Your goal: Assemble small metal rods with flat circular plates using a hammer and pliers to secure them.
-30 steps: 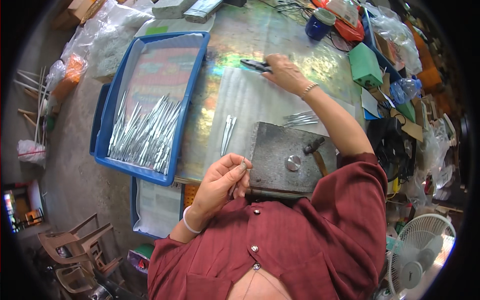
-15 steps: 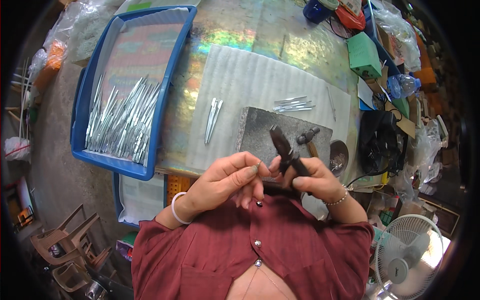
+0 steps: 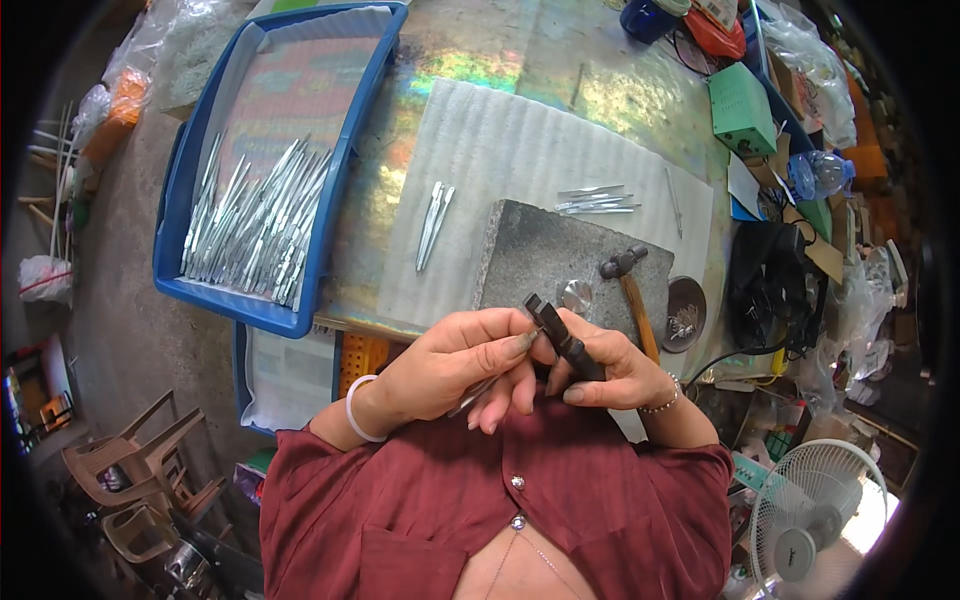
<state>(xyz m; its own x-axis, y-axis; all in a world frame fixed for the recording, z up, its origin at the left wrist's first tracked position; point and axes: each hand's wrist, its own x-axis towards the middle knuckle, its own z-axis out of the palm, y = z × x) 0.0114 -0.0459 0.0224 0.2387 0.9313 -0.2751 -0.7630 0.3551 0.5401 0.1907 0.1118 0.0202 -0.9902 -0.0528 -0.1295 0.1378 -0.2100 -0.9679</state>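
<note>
My left hand (image 3: 470,362) is closed in a pinch on a slim silver metal piece (image 3: 474,393); part of it shows below the fingers, the rest is hidden by them. My right hand (image 3: 622,370) grips dark pliers (image 3: 568,348), their jaws pointing up and left, right at my left fingertips. Whether the jaws bite on the piece cannot be made out. Beyond my hands lies a grey stone block (image 3: 530,250) carrying a hammer (image 3: 627,262) with a wooden handle and a small round metal disc (image 3: 576,295).
A blue tray (image 3: 345,165) at left holds many slim silver pieces (image 3: 255,230). More lie on the white foam sheet (image 3: 480,130), in a left bundle (image 3: 435,228) and a right pile (image 3: 598,200). A small bowl (image 3: 692,292) with tiny parts stands right; a fan (image 3: 820,510) is lower right.
The pliers have tilted left and come down to my left fingertips. The metal piece now shows under my left hand. The hammer and disc are less covered, and the whole view has shifted slightly.
</note>
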